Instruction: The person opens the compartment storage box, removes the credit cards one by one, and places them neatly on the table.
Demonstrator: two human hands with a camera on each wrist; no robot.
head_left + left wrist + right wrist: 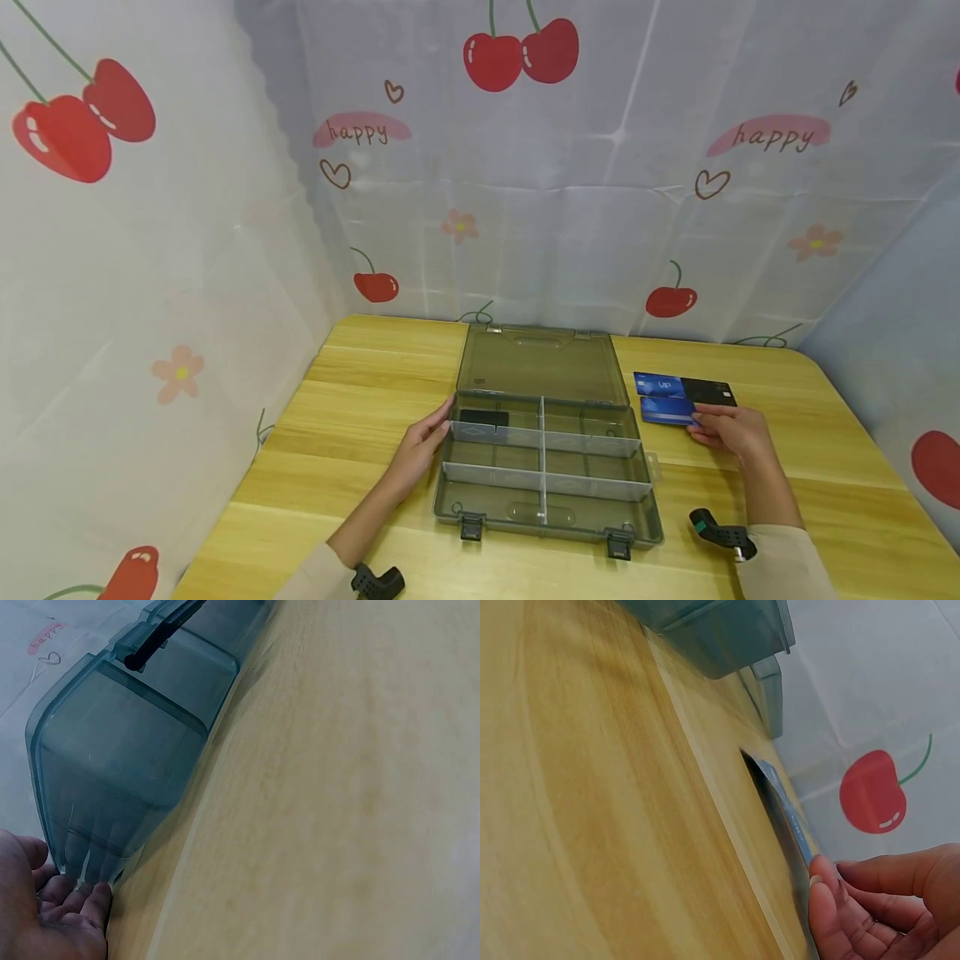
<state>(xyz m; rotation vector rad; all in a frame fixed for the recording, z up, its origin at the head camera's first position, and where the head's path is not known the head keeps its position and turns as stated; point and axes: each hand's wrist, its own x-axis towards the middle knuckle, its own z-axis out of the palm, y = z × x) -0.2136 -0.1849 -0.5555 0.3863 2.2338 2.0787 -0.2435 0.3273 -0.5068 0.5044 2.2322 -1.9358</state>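
Observation:
An open-lidded, smoky translucent compartment box (491, 475) lies in the middle of the table. My left hand (422, 446) rests at its back left side, with fingertips against the outer wall. In the left wrist view, the left fingers (75, 900) touch the box's end wall near the table. My right hand (731, 432) pinches the right end of a blue card (663, 410) between thumb and fingers. The right wrist view shows this card tilted, its dark underside facing the camera. Just behind it lie a blue VIP card (658, 384) and a black card (707, 390).
In the box's back left compartment lies a black rectangular item (483, 417). Clear dividers (543, 454) split the box. Its lid (540, 362) lies back toward the patterned curtain (555, 233), and two latches (471, 527) jut from the front. Wooden table (360, 392) extends on both sides.

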